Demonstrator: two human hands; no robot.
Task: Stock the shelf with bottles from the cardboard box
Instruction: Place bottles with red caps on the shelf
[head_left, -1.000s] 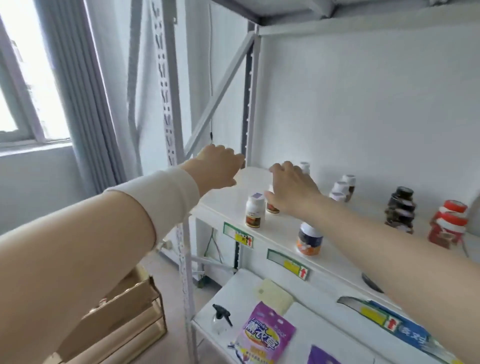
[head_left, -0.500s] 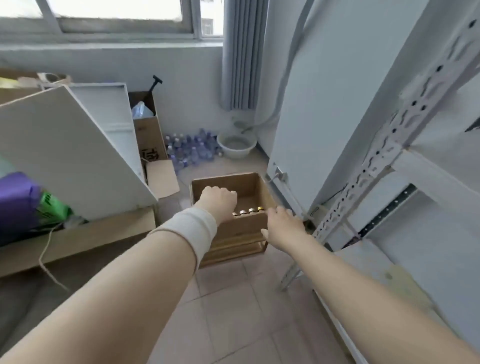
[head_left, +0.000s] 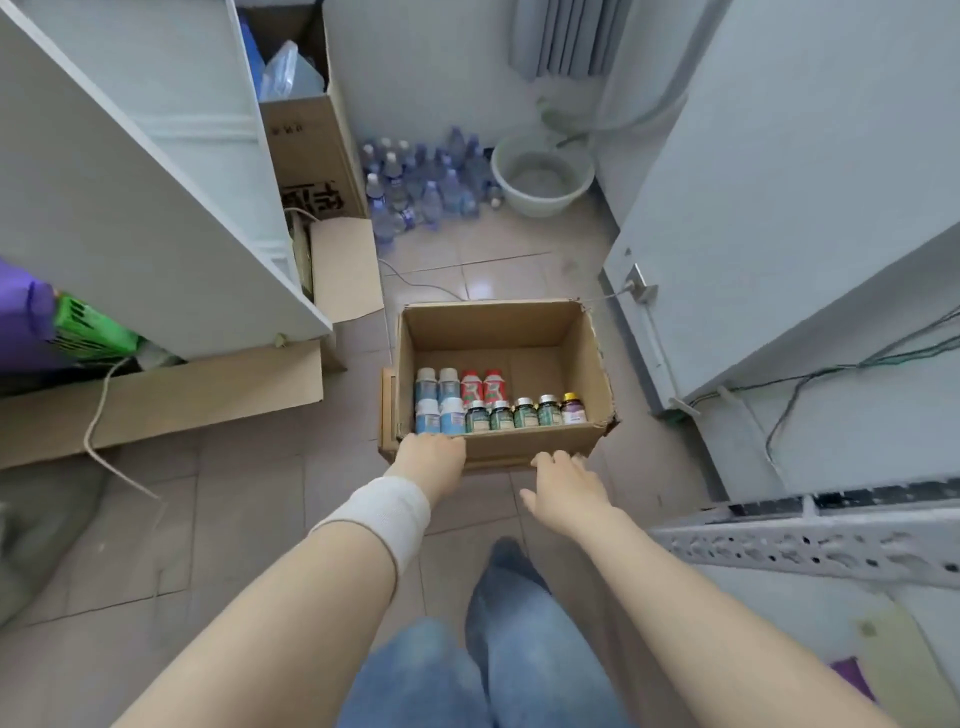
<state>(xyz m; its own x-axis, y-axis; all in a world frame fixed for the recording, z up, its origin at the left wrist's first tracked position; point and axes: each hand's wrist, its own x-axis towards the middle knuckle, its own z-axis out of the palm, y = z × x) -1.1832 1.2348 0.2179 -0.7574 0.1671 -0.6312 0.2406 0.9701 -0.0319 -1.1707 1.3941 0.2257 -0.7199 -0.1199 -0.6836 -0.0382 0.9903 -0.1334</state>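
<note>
An open cardboard box (head_left: 589, 358) stands on the tiled floor in front of me. Along its near wall stand small bottles: white-capped blue bottles (head_left: 439, 400) at the left, two red bottles (head_left: 482, 387) behind, several green bottles (head_left: 524, 414) in the middle, and a gold-capped purple bottle (head_left: 573, 410) at the right. My left hand (head_left: 432, 460) is at the box's near rim over the blue bottles, fingers bent downward and their tips hidden. My right hand (head_left: 566, 486) hovers with fingers spread just before the near wall, holding nothing.
The shelf's perforated metal upright (head_left: 800, 543) lies at the lower right. A white panel (head_left: 130, 182) leans at the left beside a tall carton (head_left: 311, 140). Water bottles (head_left: 421, 187) and a basin (head_left: 543, 174) sit on the floor behind. My jeans-clad legs (head_left: 498, 654) are below.
I turned from the shelf down to the floor box. Both hands left the shelf bottles and now reach low to the box's near rim, and the box interior has come into view.
</note>
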